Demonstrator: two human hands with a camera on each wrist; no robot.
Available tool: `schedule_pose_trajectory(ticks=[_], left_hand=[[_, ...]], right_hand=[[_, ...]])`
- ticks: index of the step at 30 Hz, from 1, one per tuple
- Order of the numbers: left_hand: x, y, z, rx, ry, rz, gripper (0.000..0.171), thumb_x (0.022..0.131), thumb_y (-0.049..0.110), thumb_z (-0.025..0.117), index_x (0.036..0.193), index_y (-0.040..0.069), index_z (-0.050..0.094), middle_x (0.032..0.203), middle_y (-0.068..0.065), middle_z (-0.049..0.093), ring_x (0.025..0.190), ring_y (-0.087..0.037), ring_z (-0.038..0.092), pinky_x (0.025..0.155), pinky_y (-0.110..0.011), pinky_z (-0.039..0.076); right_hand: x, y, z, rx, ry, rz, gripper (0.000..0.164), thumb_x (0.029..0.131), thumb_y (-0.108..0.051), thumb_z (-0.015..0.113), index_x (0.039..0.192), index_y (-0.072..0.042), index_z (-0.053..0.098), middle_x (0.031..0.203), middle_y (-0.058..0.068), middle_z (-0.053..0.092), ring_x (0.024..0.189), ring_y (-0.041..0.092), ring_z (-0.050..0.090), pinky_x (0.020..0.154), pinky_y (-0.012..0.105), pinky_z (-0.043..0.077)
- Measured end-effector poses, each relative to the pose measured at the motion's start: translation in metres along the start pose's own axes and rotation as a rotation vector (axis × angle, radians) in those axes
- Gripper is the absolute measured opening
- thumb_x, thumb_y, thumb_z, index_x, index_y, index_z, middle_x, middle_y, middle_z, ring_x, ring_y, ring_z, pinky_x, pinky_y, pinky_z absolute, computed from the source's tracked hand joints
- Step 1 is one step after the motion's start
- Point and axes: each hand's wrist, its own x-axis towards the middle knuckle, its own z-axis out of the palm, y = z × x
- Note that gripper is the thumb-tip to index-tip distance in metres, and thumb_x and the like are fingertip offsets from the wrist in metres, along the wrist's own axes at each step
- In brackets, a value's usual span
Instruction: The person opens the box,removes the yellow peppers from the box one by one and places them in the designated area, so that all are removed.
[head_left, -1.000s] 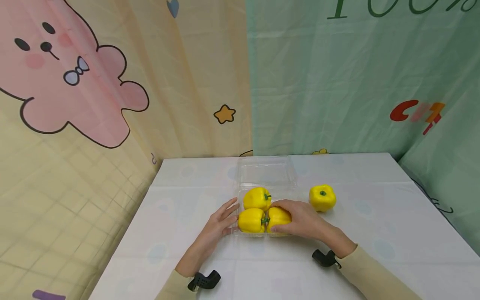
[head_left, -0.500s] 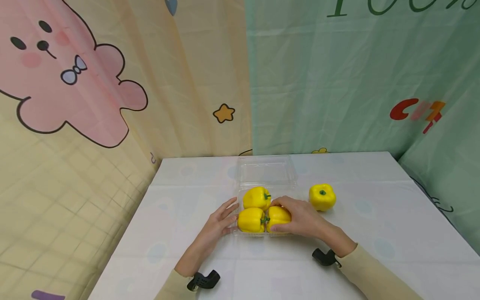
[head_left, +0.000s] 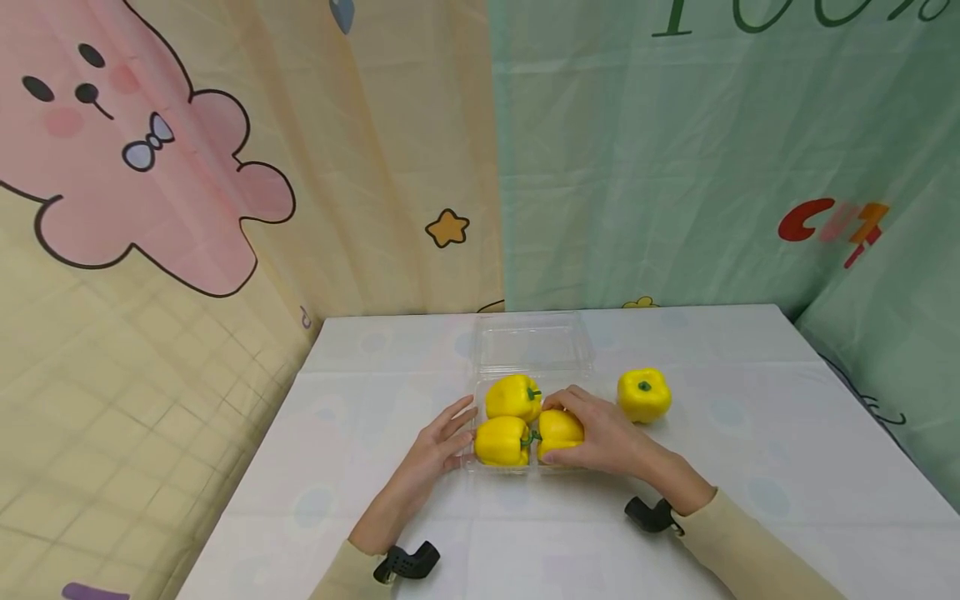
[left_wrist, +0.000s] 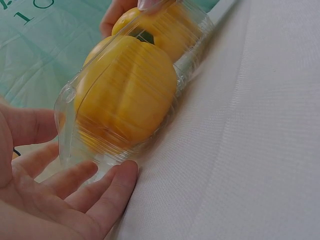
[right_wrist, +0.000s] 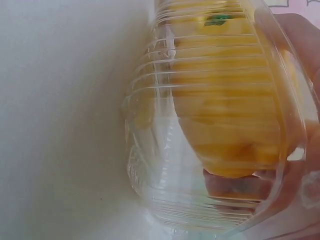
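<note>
A white table (head_left: pixel 375 533) stands in front of cloth walls, one with a pink bear (head_left: pixel 135 158) and one green. A clear plastic box (head_left: pixel 534 343) lies in the middle with its lid flat open at the back. Two yellow peppers sit inside on the left, one at the back (head_left: pixel 513 397) and one at the front (head_left: pixel 501 442). A fourth pepper (head_left: pixel 643 395) sits alone on the table, off to the right. The right hand (head_left: pixel 600 433) curls around the front right pepper (head_left: pixel 558 427) in the box. The left hand (head_left: pixel 438 446) has loose, straight fingers, and they seem to touch the box's left wall.
</note>
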Motion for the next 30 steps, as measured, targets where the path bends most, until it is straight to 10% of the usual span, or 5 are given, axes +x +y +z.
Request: schedule_pose_trajectory(ticks=[30], left_hand=[[-0.0012,0.0002,0.0005,0.0,-0.001,0.001,0.057,0.105,0.016,0.053,0.158,0.027,0.034,0.161,-0.011,0.032,0.136,-0.03,0.046,0.097,-0.038,0.051]], right_hand=[[0.001,-0.0017,-0.0096,0.142,0.022,-0.04,0.06,0.076,-0.045,0.088,0.124,-0.032,0.053,0.122,-0.016,0.052,0.1,0.01,0.055,0.084,0.032,0.053]])
